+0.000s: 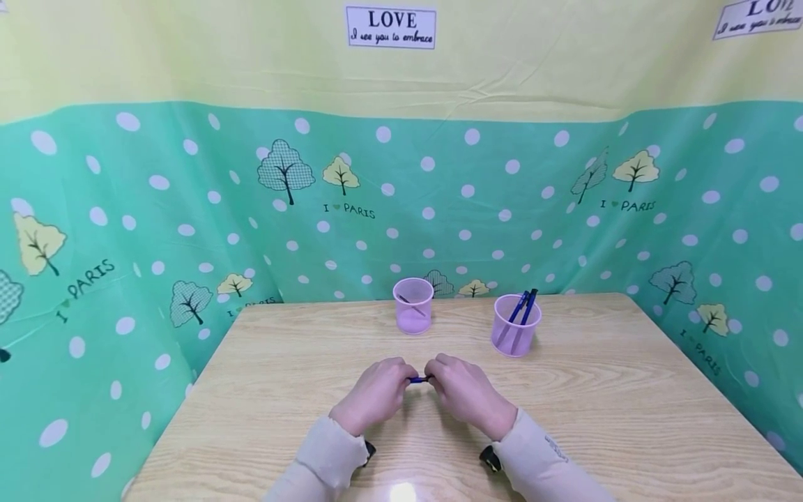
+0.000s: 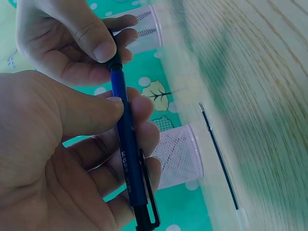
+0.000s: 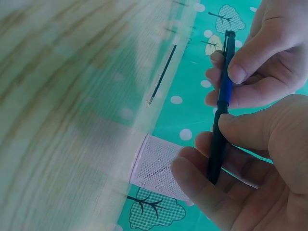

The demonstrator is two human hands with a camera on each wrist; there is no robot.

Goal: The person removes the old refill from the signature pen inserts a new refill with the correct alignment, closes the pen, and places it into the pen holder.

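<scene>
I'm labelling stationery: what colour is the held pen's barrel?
The barrel is blue; it shows best in the left wrist view.

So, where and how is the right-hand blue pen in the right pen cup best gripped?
Likely by pinching the upper end of the right-hand blue pen from above and the right: that end rises past the rim of the lilac mesh cup, its lower length stands inside, and the other blue pen crowds its left.
</scene>
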